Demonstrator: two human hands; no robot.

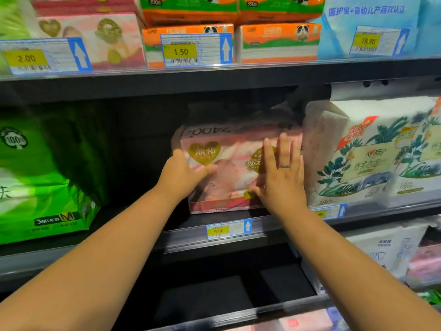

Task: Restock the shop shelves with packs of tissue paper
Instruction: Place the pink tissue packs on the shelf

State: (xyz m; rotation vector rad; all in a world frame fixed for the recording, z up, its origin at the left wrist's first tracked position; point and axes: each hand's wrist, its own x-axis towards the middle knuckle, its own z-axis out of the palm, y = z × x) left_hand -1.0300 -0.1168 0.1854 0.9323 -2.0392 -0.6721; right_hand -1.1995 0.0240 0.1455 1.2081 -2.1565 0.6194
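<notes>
Both forearms reach in; left hand (183,174) cups pink tissue pack (235,168) left edge, right hand (280,177) flat, fingers spread, on front, middle shelf (274,223).

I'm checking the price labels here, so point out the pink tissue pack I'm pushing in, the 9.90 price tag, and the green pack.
pink tissue pack (222,149): head view, on its front face between the hands.
9.90 price tag (218,231): head view, on the yellow price patch.
green pack (35,187): head view, on its front face.

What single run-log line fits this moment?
step: seating pink tissue pack on middle shelf | left hand: gripping left edge | right hand: flat on front | neighbour: white pack
</notes>
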